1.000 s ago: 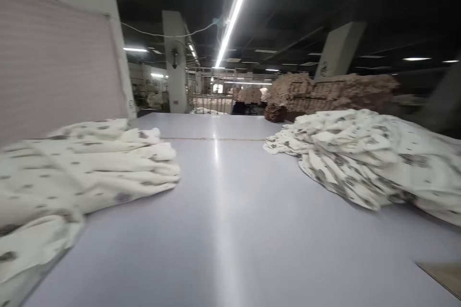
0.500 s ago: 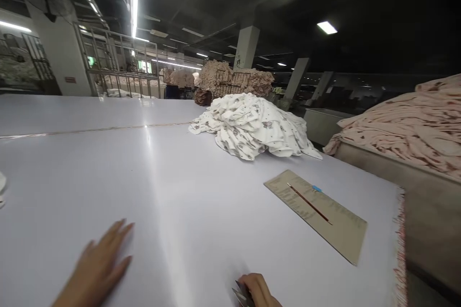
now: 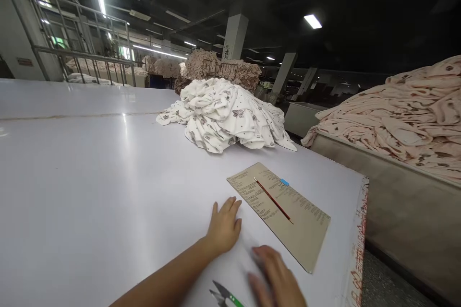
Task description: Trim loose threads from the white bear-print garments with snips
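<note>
Left hand (image 3: 224, 224) lies flat on the white table (image 3: 90, 177), fingers spread, palm down, holding nothing; fingertips sit just beside the near corner of the brown card (image 3: 279, 213). Half a second ago this hand was further left, well apart from the card, so it has slid across toward it. Right hand (image 3: 277, 278) is blurred with motion, open and empty as far as the blur allows, hovering near the card's lower edge. Earlier it held the snips; now the snips (image 3: 225, 295) lie loose on the table between the two forearms, green handle showing, touched by neither hand. So the tool has been put down and both hands have closed in on the card. A red pencil (image 3: 273, 200) rests diagonally on the card, with a small blue clip (image 3: 284, 182) at the card's far edge. Heap of white printed cloth (image 3: 223, 117) sits further back on the table, well apart from the hands. Pink cloth pile (image 3: 399, 115) covers the next table to the right.
</note>
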Demonstrator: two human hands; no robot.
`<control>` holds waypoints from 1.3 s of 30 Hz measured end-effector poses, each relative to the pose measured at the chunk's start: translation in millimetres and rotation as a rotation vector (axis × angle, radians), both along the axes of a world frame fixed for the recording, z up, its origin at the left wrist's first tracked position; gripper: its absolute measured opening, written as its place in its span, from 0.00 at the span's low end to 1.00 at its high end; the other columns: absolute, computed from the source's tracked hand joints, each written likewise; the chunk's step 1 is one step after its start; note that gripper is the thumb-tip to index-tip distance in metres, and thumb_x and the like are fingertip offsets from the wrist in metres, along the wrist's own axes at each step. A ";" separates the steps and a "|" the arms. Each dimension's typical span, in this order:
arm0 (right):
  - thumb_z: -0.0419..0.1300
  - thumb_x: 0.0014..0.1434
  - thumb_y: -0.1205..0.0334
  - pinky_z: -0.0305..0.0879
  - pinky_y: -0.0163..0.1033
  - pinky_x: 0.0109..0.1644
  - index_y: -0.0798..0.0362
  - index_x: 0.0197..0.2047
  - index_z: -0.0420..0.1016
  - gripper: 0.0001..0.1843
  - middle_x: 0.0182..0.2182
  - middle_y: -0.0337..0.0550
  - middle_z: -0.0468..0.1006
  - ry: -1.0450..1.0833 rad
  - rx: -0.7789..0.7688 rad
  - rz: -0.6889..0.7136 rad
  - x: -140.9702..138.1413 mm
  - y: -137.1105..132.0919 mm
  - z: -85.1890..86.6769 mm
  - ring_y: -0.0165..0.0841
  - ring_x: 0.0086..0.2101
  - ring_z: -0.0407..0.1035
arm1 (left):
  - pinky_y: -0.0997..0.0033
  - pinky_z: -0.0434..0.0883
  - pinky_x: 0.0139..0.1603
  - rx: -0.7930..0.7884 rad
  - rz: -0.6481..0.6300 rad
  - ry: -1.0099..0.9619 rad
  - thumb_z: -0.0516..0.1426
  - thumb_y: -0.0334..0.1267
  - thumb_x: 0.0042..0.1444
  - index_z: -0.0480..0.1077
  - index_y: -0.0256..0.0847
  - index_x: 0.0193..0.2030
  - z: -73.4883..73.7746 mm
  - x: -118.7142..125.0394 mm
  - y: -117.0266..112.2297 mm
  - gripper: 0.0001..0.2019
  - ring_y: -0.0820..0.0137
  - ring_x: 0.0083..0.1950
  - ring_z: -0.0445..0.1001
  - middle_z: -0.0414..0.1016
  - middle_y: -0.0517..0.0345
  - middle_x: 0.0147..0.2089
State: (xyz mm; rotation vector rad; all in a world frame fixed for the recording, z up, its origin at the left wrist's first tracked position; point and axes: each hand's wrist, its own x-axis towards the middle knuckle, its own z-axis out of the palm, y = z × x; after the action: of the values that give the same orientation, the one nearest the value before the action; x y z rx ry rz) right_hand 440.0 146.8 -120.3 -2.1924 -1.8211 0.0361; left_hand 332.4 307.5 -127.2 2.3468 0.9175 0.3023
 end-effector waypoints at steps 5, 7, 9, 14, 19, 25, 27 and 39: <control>0.51 0.64 0.60 0.68 0.43 0.41 0.56 0.44 0.69 0.11 0.38 0.44 0.74 -0.005 -0.142 -0.312 113.1 35.7 36.9 0.33 0.37 0.71 | 0.45 0.41 0.68 0.020 -0.006 0.006 0.41 0.43 0.63 0.50 0.39 0.66 -10.4 40.7 1.5 0.25 0.63 0.69 0.47 0.48 0.52 0.69; 0.54 0.63 0.57 0.67 0.42 0.39 0.55 0.42 0.70 0.11 0.35 0.40 0.74 0.011 -0.241 -0.367 140.8 51.5 39.7 0.31 0.34 0.71 | 0.45 0.40 0.68 0.021 -0.014 0.020 0.40 0.44 0.63 0.50 0.40 0.66 -13.8 40.5 1.9 0.26 0.63 0.69 0.46 0.47 0.54 0.69; 0.55 0.62 0.56 0.67 0.40 0.36 0.55 0.38 0.71 0.11 0.31 0.37 0.74 0.053 -0.333 -0.381 155.3 63.8 37.3 0.28 0.30 0.70 | 0.45 0.40 0.68 0.022 -0.020 0.033 0.40 0.45 0.64 0.49 0.40 0.67 -15.2 38.6 2.3 0.26 0.63 0.69 0.45 0.46 0.54 0.69; 0.56 0.62 0.56 0.64 0.33 0.27 0.56 0.31 0.70 0.12 0.24 0.32 0.69 0.324 -0.335 -0.328 169.8 80.5 32.0 0.24 0.22 0.65 | 0.43 0.41 0.67 0.029 -0.037 0.064 0.40 0.47 0.64 0.48 0.41 0.67 -13.9 38.8 3.4 0.26 0.62 0.69 0.46 0.46 0.54 0.69; 0.50 0.65 0.53 0.58 0.30 0.21 0.55 0.37 0.67 0.14 0.20 0.28 0.63 0.702 -0.145 -0.198 169.4 94.6 25.7 0.21 0.16 0.58 | 0.42 0.43 0.67 0.044 -0.042 0.098 0.39 0.47 0.64 0.47 0.42 0.67 -13.0 40.4 3.5 0.26 0.63 0.69 0.45 0.45 0.56 0.69; 0.51 0.63 0.49 0.58 0.33 0.26 0.54 0.25 0.64 0.20 0.19 0.29 0.62 0.822 -0.004 -0.117 149.7 104.0 6.4 0.24 0.20 0.60 | 0.42 0.43 0.67 0.041 -0.042 0.137 0.39 0.48 0.64 0.48 0.42 0.67 -12.5 41.2 3.8 0.27 0.62 0.69 0.45 0.44 0.57 0.69; 0.48 0.64 0.46 0.54 0.32 0.23 0.53 0.24 0.62 0.23 0.16 0.27 0.55 0.832 0.055 -0.142 147.4 102.8 1.9 0.23 0.17 0.54 | 0.42 0.43 0.67 0.042 -0.041 0.141 0.39 0.48 0.64 0.47 0.42 0.67 -12.7 42.1 4.3 0.27 0.62 0.70 0.44 0.44 0.57 0.69; 0.51 0.62 0.46 0.51 0.32 0.23 0.52 0.19 0.55 0.25 0.16 0.27 0.52 0.819 0.013 -0.137 150.7 104.1 -5.9 0.23 0.17 0.51 | 0.42 0.42 0.67 0.027 -0.035 0.150 0.40 0.48 0.64 0.46 0.43 0.67 -12.0 42.2 4.3 0.27 0.62 0.69 0.45 0.44 0.58 0.69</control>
State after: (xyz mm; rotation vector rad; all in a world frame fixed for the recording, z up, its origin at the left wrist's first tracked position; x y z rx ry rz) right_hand 590.7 250.9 -126.2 -1.8617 -1.1950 0.7640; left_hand 374.6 311.8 -139.2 2.4341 0.9459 0.1272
